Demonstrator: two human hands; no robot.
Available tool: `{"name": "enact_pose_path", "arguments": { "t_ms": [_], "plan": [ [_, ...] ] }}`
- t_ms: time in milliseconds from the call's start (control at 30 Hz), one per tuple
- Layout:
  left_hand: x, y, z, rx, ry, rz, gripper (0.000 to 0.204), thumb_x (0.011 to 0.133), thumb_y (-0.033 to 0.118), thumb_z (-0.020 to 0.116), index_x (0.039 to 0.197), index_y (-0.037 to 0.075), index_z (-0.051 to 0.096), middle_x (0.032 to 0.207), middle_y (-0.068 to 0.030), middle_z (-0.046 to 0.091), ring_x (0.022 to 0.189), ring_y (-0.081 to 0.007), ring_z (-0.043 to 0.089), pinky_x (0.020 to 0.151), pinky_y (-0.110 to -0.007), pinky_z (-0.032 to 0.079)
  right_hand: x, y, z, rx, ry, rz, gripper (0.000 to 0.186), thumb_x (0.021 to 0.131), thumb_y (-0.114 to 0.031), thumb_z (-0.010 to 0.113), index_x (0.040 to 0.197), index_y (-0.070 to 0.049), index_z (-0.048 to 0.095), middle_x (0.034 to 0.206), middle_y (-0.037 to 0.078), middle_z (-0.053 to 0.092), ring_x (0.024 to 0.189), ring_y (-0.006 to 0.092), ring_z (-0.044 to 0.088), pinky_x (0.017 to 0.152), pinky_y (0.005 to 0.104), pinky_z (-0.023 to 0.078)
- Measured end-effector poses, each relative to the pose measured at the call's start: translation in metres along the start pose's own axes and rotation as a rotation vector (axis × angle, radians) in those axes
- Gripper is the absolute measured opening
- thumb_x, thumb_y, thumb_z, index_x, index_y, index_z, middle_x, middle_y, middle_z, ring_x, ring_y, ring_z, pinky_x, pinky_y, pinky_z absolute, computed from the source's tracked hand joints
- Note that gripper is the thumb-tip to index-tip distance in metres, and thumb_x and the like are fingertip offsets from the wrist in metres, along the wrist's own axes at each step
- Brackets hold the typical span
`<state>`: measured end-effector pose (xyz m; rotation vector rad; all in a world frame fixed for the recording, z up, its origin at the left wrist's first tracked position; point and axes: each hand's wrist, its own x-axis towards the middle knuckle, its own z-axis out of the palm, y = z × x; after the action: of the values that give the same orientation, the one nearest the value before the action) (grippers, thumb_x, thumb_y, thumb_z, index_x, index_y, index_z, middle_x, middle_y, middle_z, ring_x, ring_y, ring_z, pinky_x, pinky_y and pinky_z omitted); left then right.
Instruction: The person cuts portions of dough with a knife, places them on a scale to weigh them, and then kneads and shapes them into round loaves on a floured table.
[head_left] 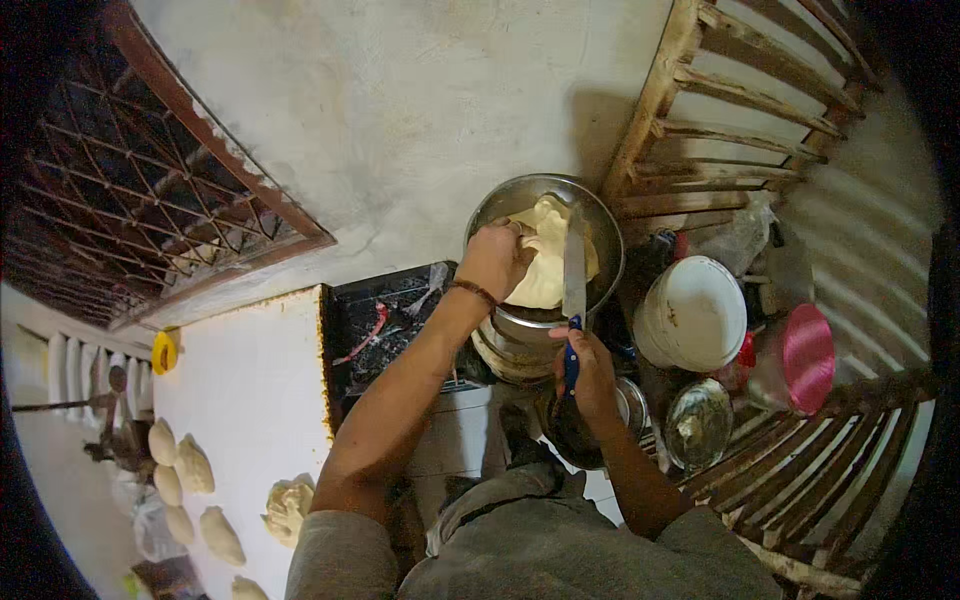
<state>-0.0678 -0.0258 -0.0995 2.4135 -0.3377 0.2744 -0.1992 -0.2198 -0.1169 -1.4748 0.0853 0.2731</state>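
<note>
Pale yellow dough (541, 268) fills much of a round metal bowl (612, 222) in front of me. My left hand (497, 262) reaches over the bowl's left rim, its fingers curled into the dough and partly hidden by it. A knife (573, 275) with a broad blade and blue handle is in my right hand (588, 375), whose fingers wrap round the handle. The blade points away from me and lies over the right part of the dough; I cannot tell whether it cuts in. Beneath the bowl stands a round container (510, 352).
On the white table (250, 370) at left lie several dough pieces (220, 535). A black stove-like top (375, 325) sits beside the bowl. To the right are a white bucket (700, 312), a pink tub (808, 358), a smeared metal bowl (698, 425) and wooden slatted racks (740, 130).
</note>
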Motion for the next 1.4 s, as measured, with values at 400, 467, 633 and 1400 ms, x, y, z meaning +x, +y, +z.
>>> {"name": "enact_pose_path", "arguments": {
  "t_ms": [400,467,633,1400],
  "plan": [
    [0.019,0.015,-0.046,-0.173,0.071,0.084,0.016,0.086,0.003,0.068,0.101,0.000,0.073,0.093,-0.0212,0.067,0.077,-0.0347,0.067,0.070,-0.040,0.053,0.051,0.014,0.009,-0.003,-0.174,0.047,0.051,0.103,-0.051,0.047,0.103,-0.002,0.061,0.054,0.003,0.050,0.039,0.0138,0.047,0.038,0.0291,0.040],
    [0.016,0.007,-0.041,-0.218,0.150,0.178,0.015,0.087,0.004,0.068,0.100,0.000,0.073,0.088,-0.0213,0.067,0.075,-0.0350,0.066,0.068,-0.038,0.053,0.043,0.021,0.019,0.099,-0.146,0.048,0.053,0.101,-0.054,0.049,0.100,-0.002,0.062,0.053,0.003,0.050,0.036,0.0141,0.045,0.036,0.0290,0.038],
    [0.011,0.050,-0.056,-0.357,0.218,0.210,0.017,0.086,0.006,0.071,0.101,0.000,0.073,0.091,-0.0181,0.069,0.078,-0.0325,0.067,0.069,-0.037,0.052,0.068,-0.018,0.049,0.081,-0.268,0.234,0.051,0.105,-0.050,0.043,0.104,-0.003,0.063,0.057,0.001,0.050,0.042,0.0129,0.048,0.042,0.0280,0.041],
    [-0.790,-0.144,-0.149,0.169,0.507,-1.065,0.072,0.090,0.038,0.071,0.147,0.004,0.046,0.152,-0.0214,0.044,0.141,-0.0380,0.041,0.114,-0.044,0.038,-0.220,0.212,0.150,-0.510,-0.243,0.422,0.045,0.104,-0.046,0.049,0.101,-0.005,0.067,0.058,0.002,0.049,0.044,0.0142,0.046,0.043,0.0337,0.038]
  ]
}}
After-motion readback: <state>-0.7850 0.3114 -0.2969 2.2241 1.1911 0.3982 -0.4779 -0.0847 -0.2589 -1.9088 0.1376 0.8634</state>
